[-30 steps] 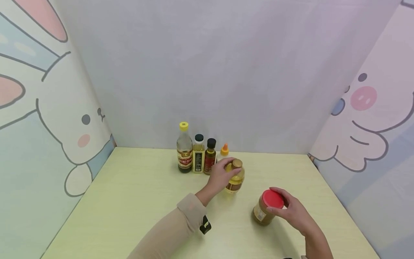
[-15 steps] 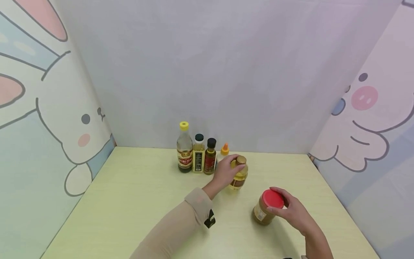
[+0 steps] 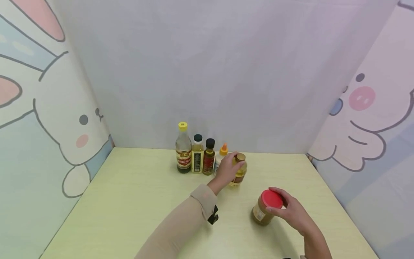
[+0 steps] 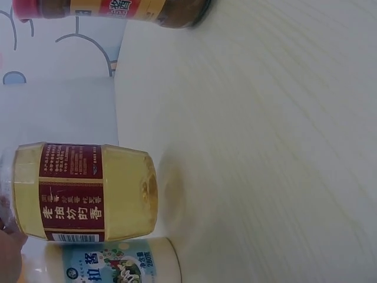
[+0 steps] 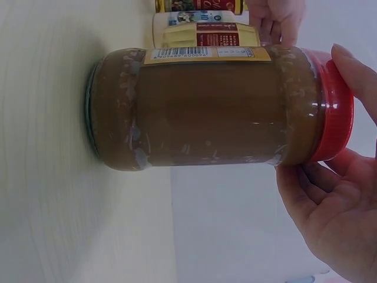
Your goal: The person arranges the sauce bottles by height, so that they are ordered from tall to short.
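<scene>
In the head view my left hand (image 3: 225, 168) grips an oil bottle (image 3: 238, 175) near its brown-gold cap. The bottle, pale yellow with a dark red label, stands upright in front of a squeeze bottle (image 3: 223, 153) with an orange tip. The left wrist view shows a shadow by the oil bottle's base (image 4: 150, 191); whether it touches the table I cannot tell. My right hand (image 3: 295, 214) holds a jar of brown paste (image 3: 263, 212) by its red lid, thumb on one side and fingers on the other. The right wrist view shows the jar (image 5: 206, 112) up close.
Left of the squeeze bottle, a row holds a dark sauce bottle (image 3: 208, 158), a yellow oil bottle with a dark cap (image 3: 197, 156) and a tall yellow-capped bottle (image 3: 183, 154). They stand on the pale table (image 3: 129, 201) near the grey back wall (image 3: 207, 72).
My left hand has carried the oil bottle a little back and to the right, closer to the row. My right hand and the jar have hardly moved.
</scene>
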Action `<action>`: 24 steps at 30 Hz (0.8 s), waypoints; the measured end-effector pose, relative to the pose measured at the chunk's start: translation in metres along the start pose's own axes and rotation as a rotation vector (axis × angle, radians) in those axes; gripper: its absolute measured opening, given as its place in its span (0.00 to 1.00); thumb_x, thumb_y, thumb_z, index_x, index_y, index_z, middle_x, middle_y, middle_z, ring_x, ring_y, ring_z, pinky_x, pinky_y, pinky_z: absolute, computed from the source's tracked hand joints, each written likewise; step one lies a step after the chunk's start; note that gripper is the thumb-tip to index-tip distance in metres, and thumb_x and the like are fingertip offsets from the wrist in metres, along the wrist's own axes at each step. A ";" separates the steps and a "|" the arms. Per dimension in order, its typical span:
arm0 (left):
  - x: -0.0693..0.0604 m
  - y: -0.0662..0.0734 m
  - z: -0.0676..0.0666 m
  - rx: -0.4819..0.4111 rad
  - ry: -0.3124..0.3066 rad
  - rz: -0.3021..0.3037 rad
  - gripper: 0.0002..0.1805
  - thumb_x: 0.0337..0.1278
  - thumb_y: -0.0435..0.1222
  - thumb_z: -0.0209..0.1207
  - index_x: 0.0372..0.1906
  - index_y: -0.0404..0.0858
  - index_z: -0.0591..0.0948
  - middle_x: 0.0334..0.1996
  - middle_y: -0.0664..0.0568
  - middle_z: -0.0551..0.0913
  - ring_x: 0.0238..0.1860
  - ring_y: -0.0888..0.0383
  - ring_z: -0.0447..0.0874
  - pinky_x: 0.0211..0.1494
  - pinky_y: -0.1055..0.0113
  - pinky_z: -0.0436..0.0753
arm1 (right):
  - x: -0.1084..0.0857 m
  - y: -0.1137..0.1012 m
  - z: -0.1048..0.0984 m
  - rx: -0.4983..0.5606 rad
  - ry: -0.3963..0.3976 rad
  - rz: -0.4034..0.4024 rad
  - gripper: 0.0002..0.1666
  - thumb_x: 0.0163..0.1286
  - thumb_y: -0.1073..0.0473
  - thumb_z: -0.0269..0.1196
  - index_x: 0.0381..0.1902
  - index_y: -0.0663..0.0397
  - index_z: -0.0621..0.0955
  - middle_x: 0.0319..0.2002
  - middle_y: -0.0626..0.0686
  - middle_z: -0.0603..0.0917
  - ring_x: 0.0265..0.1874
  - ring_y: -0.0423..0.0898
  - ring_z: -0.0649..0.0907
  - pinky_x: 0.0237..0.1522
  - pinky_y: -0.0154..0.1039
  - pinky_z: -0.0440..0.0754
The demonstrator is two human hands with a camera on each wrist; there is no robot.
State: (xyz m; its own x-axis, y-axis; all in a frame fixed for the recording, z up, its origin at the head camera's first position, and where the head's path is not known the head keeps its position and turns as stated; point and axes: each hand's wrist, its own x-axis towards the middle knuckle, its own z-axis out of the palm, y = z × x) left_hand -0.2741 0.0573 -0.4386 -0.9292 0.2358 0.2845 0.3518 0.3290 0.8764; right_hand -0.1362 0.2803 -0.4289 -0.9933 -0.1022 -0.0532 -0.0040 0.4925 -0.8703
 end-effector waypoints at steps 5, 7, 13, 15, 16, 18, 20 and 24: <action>0.004 -0.003 0.002 0.021 -0.010 -0.004 0.23 0.69 0.42 0.57 0.63 0.34 0.73 0.55 0.46 0.77 0.56 0.51 0.76 0.60 0.57 0.75 | -0.001 0.000 0.001 0.009 -0.001 -0.006 0.43 0.58 0.60 0.73 0.67 0.64 0.68 0.60 0.64 0.72 0.58 0.61 0.73 0.45 0.34 0.80; 0.006 -0.004 0.003 0.032 -0.010 0.005 0.22 0.70 0.42 0.57 0.62 0.35 0.74 0.54 0.46 0.77 0.54 0.52 0.77 0.58 0.58 0.76 | -0.001 0.000 0.001 0.014 0.001 -0.005 0.43 0.58 0.60 0.74 0.67 0.64 0.68 0.60 0.64 0.72 0.58 0.61 0.73 0.45 0.34 0.80; 0.011 -0.006 0.006 0.044 -0.004 0.018 0.21 0.70 0.42 0.56 0.62 0.35 0.74 0.55 0.46 0.76 0.55 0.52 0.76 0.58 0.58 0.76 | -0.002 -0.001 0.001 0.013 0.005 -0.002 0.43 0.58 0.60 0.74 0.67 0.64 0.68 0.60 0.65 0.72 0.58 0.61 0.73 0.46 0.34 0.80; 0.013 -0.006 0.007 0.042 -0.004 0.015 0.21 0.70 0.41 0.56 0.62 0.35 0.74 0.55 0.45 0.76 0.55 0.52 0.76 0.58 0.58 0.76 | -0.001 -0.002 0.002 0.008 0.008 0.001 0.43 0.58 0.60 0.74 0.67 0.64 0.68 0.60 0.65 0.73 0.58 0.60 0.73 0.46 0.34 0.80; 0.013 -0.006 0.007 0.041 -0.004 0.014 0.21 0.71 0.41 0.56 0.62 0.35 0.74 0.55 0.45 0.76 0.54 0.52 0.76 0.58 0.58 0.76 | -0.001 -0.002 0.002 0.007 0.009 0.003 0.42 0.57 0.60 0.74 0.67 0.64 0.68 0.60 0.65 0.72 0.59 0.60 0.73 0.46 0.34 0.80; 0.014 -0.005 0.008 0.041 -0.004 0.012 0.21 0.70 0.41 0.56 0.62 0.35 0.74 0.54 0.45 0.76 0.54 0.51 0.76 0.57 0.58 0.76 | -0.001 -0.003 0.002 0.005 0.011 0.009 0.42 0.57 0.60 0.74 0.67 0.64 0.68 0.60 0.65 0.72 0.59 0.61 0.72 0.46 0.34 0.80; 0.016 -0.005 0.008 0.040 -0.006 0.010 0.21 0.70 0.41 0.56 0.62 0.35 0.74 0.53 0.45 0.76 0.54 0.51 0.76 0.57 0.58 0.77 | -0.002 -0.003 0.002 0.001 0.011 0.012 0.42 0.57 0.60 0.74 0.67 0.64 0.68 0.60 0.65 0.72 0.59 0.61 0.72 0.46 0.34 0.80; 0.018 -0.006 0.009 0.042 0.001 0.007 0.21 0.70 0.41 0.57 0.61 0.35 0.75 0.53 0.45 0.77 0.53 0.51 0.76 0.57 0.58 0.77 | -0.002 -0.004 0.002 0.006 0.014 0.017 0.43 0.57 0.59 0.74 0.67 0.63 0.68 0.60 0.64 0.72 0.58 0.61 0.72 0.46 0.35 0.80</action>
State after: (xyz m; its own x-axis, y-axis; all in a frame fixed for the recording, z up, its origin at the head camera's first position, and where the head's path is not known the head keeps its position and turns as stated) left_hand -0.2917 0.0684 -0.4421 -0.9266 0.2379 0.2912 0.3631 0.3652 0.8572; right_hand -0.1340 0.2764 -0.4264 -0.9947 -0.0819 -0.0615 0.0137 0.4888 -0.8723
